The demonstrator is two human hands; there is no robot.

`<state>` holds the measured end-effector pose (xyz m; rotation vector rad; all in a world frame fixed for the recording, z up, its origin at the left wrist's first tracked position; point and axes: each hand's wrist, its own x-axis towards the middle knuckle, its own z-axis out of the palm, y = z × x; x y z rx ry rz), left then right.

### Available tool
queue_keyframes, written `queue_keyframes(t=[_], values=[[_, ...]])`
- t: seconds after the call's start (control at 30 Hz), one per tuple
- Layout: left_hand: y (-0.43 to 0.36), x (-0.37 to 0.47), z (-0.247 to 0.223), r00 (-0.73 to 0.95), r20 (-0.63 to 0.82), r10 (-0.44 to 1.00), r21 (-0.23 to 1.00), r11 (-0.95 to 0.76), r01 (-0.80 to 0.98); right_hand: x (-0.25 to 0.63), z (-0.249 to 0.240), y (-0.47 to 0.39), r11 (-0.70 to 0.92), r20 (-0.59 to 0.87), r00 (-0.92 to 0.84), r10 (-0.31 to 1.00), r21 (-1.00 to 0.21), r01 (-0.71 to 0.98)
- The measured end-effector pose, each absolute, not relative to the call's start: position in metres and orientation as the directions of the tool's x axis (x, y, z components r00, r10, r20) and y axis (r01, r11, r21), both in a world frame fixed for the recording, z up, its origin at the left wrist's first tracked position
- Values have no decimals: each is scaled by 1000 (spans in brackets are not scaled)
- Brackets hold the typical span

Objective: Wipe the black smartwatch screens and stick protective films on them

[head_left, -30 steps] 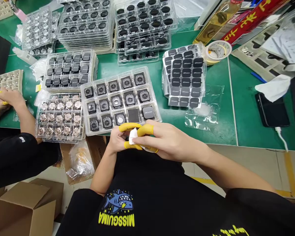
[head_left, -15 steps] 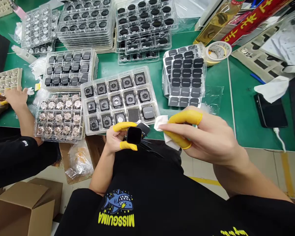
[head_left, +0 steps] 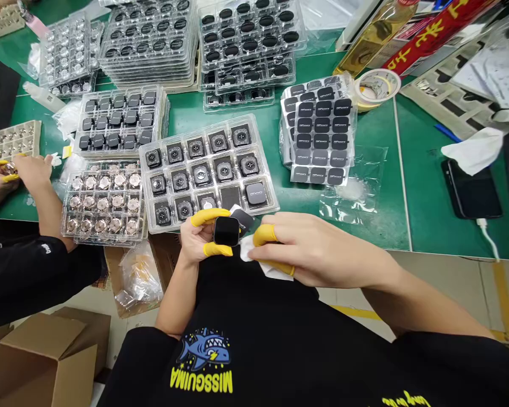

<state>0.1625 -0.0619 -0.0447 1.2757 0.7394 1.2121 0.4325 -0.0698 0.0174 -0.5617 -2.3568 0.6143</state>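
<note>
Between yellow-cotted fingers, my left hand [head_left: 192, 240] grips a black square smartwatch [head_left: 226, 231] by its edges, its dark screen facing up. A dark printed sticker [head_left: 241, 218] with a clear edge sticks out behind the watch. My right hand [head_left: 314, 246], also in yellow finger cots, pinches a folded white wipe [head_left: 246, 249] close beside the watch's right side; whether they touch I cannot tell. Just beyond both hands lies a clear tray [head_left: 203, 161] of watch bodies, mostly back side up. One front-row slot shows only its dark lining, and a printed square cover fills the corner slot.
Sticker sheets [head_left: 322, 135] lie right of the tray, near a tape roll [head_left: 376, 87] and an oil-coloured bottle [head_left: 371, 39]. A charging phone [head_left: 470, 189] lies far right. Stacked trays [head_left: 148, 45] stand behind. At left, a co-worker's hands [head_left: 34, 169] handle a small part.
My right hand has brought the wipe left and slightly down, up beside the watch. My left hand and the watch have shifted slightly left.
</note>
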Motion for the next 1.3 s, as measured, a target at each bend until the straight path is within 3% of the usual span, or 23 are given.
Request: queue_keyframes(t=[0.23,0.47,0.6,0.93,1.17,1.3], values=[[-61,162,-41,299,197,934,963,-127,-238,445,31,-78,676,517,-438,735,-601,425],[-60,166,-39,340,255,905,958,-189,-216,423,27,-77,833,598,-585,548,-327,446],[-62,165,-43,298,260,919,961,-217,-170,418,20,-77,834,624,-583,520,-225,503],[-65,163,-53,311,197,930,980,-178,-89,419,26,-77,842,615,-623,483,-130,524],[-65,167,-55,341,221,914,972,-180,-150,417,26,-76,847,630,-614,476,-140,513],[-65,167,-56,304,151,940,987,-126,-101,417,26,-74,858,609,-644,464,-129,497]])
